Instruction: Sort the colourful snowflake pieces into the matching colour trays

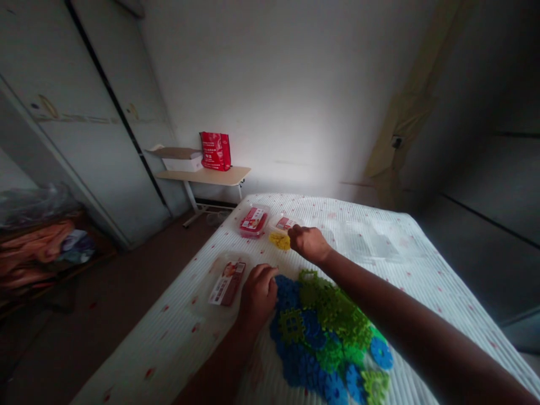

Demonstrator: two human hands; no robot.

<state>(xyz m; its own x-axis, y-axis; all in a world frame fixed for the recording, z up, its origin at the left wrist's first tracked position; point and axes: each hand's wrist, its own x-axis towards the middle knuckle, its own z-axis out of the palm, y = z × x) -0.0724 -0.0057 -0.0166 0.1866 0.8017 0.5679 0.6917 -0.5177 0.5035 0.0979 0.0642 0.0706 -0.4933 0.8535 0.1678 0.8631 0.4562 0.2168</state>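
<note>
My right hand (310, 243) reaches out to a clear plastic box (276, 223) with yellow plastic pieces (279, 241) in it. Its fingers are closed at the box's right side; what they hold, if anything, is hidden. My left hand (258, 292) is at the left edge of a heap of toy pieces, fingers loosely bent and a little apart, with nothing visible in them. Blue notched discs (301, 360) and green square lattice pieces (337, 309) make up the heap. Just left of that hand lies a clear plastic lid or box with a label (226, 284).
A clear box with red contents (254, 219) stands at the bed's far left. Further clear plastic containers (371, 244) lie at the right on the striped bedspread (169, 343). Beyond the bed, a small table (219, 176) bears a red bag (216, 151) and a white carton (183, 162).
</note>
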